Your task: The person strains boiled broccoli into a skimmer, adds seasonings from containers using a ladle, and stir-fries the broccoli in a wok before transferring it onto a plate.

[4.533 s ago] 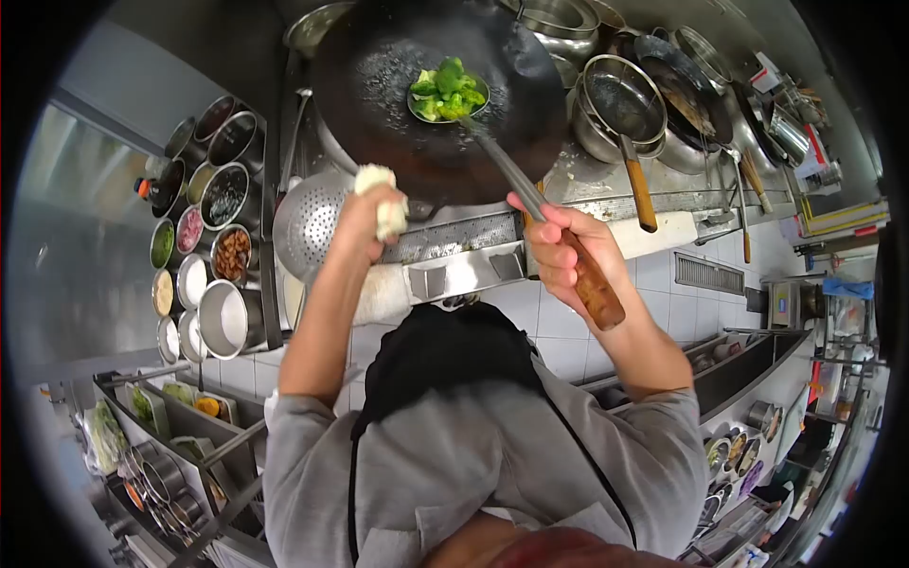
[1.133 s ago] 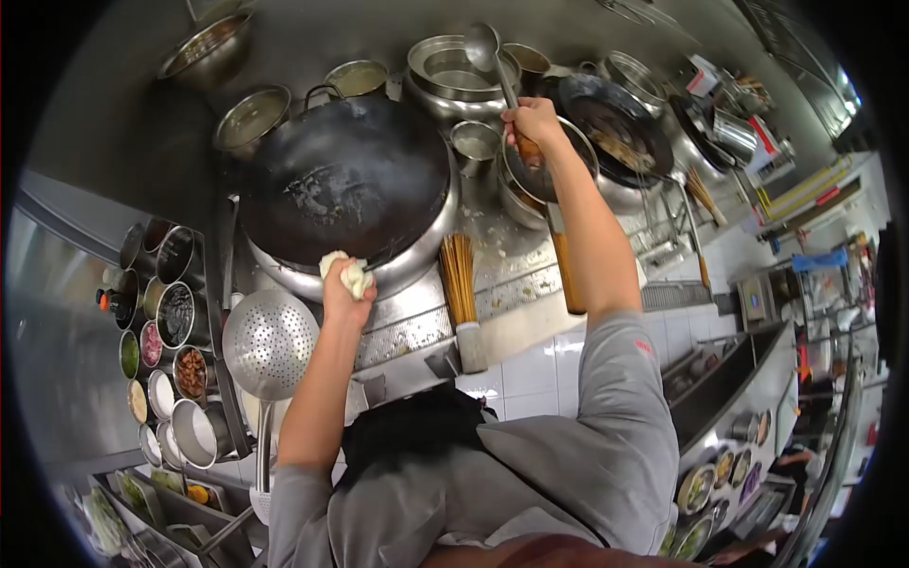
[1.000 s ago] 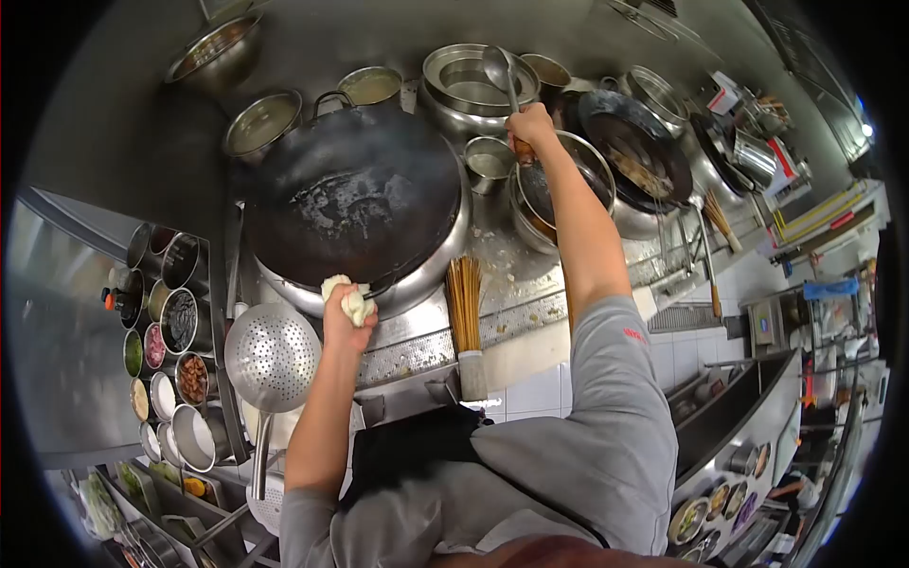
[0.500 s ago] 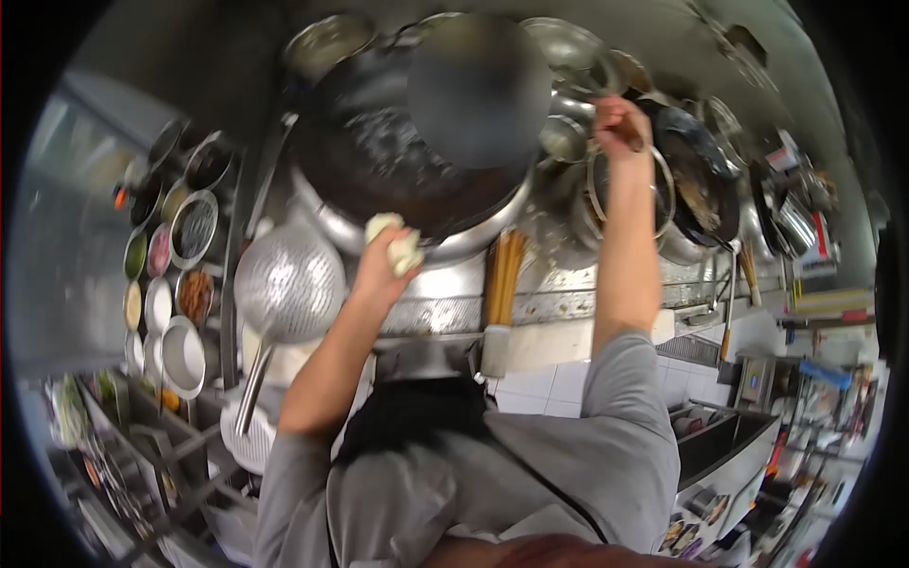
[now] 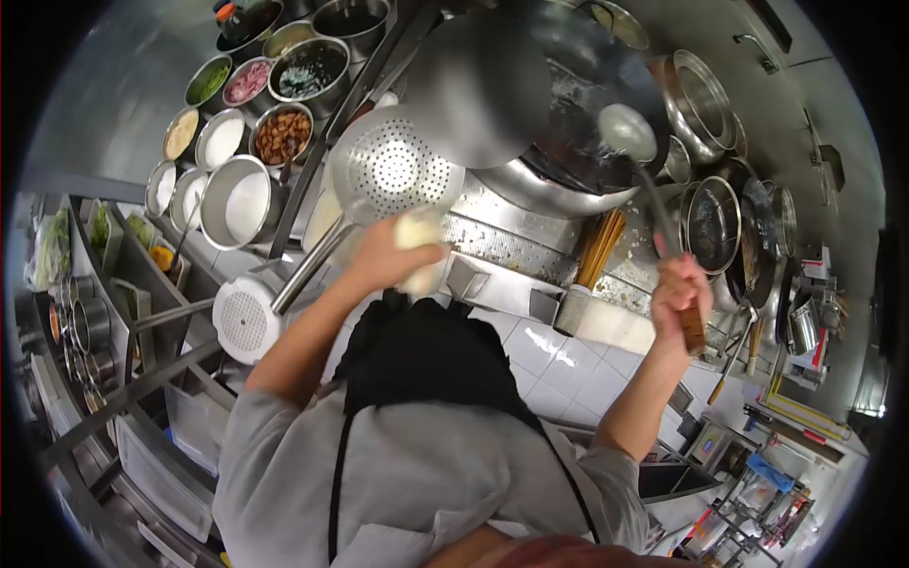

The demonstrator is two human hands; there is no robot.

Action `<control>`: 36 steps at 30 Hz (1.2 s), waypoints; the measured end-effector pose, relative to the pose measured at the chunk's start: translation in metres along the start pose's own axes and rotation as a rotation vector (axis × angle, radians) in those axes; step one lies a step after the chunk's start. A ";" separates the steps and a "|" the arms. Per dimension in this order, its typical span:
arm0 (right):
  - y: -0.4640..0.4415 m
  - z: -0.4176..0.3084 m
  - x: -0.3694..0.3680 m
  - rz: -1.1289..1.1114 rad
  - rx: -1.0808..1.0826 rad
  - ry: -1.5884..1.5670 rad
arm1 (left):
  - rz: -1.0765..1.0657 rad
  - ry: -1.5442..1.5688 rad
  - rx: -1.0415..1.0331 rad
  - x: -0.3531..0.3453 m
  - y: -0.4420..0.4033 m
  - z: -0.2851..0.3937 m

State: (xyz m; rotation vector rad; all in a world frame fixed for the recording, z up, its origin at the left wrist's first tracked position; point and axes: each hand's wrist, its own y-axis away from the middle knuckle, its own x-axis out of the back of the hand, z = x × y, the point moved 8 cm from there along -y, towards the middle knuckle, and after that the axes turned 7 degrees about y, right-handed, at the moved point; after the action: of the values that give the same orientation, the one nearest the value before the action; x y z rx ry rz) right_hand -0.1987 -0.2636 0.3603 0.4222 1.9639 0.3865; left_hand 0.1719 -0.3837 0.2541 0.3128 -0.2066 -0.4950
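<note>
My left hand (image 5: 393, 254) is closed around a pale folded cloth (image 5: 417, 248), just below a perforated metal strainer (image 5: 393, 170). My right hand (image 5: 680, 292) grips the wooden handle of a ladle (image 5: 627, 133). The ladle's bowl is over the dark wok (image 5: 578, 71) and seems to hold a cloudy liquid. A blurred grey round shape covers the wok's left part, so what lies behind it is hidden. A bamboo brush (image 5: 598, 248) rests on the stove to the right of the cloth.
Several metal containers of ingredients, one with brown chunks (image 5: 282, 134), stand at the upper left. A round perforated lid (image 5: 246, 320) is below them. On the right are a wire sieve (image 5: 712, 225), pots, pans and long-handled tools.
The view has turned toward the left-side containers. My right hand has come down from above the pots, and the ladle's bowl is now over the wok. My left hand has moved toward the strainer.
</note>
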 end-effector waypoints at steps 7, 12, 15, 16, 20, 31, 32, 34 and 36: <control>-0.009 -0.037 -0.012 0.384 0.375 1.447 | 0.113 -0.485 0.299 0.119 0.073 -0.082; -0.063 -0.163 -0.025 0.488 0.619 1.513 | 0.100 0.388 0.398 0.094 0.103 -0.129; -0.119 -0.239 -0.014 0.588 0.652 1.622 | 0.170 0.562 0.383 0.077 0.127 -0.159; -0.148 -0.268 0.004 0.672 0.660 1.684 | 0.198 0.607 0.388 0.069 0.137 -0.163; -0.225 -0.338 0.050 0.907 0.585 1.808 | 0.256 0.633 0.274 0.038 0.162 -0.135; -0.268 -0.310 0.065 0.000 0.384 0.008 | 0.051 0.775 0.058 -0.025 0.051 0.048; -0.258 -0.304 0.058 -0.068 0.333 -0.010 | -0.021 0.833 0.072 -0.025 0.017 0.036; -0.231 -0.289 0.038 -0.180 0.315 0.009 | -0.046 0.708 0.116 -0.051 -0.039 0.068; -0.202 -0.268 0.015 -0.345 0.225 -0.048 | -0.028 0.625 0.057 -0.079 -0.087 0.107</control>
State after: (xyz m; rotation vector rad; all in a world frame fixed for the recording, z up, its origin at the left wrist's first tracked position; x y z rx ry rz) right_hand -0.4727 -0.4574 0.3665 0.2238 1.9938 -0.0652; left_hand 0.0380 -0.4430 0.3144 0.5110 0.3922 -0.3983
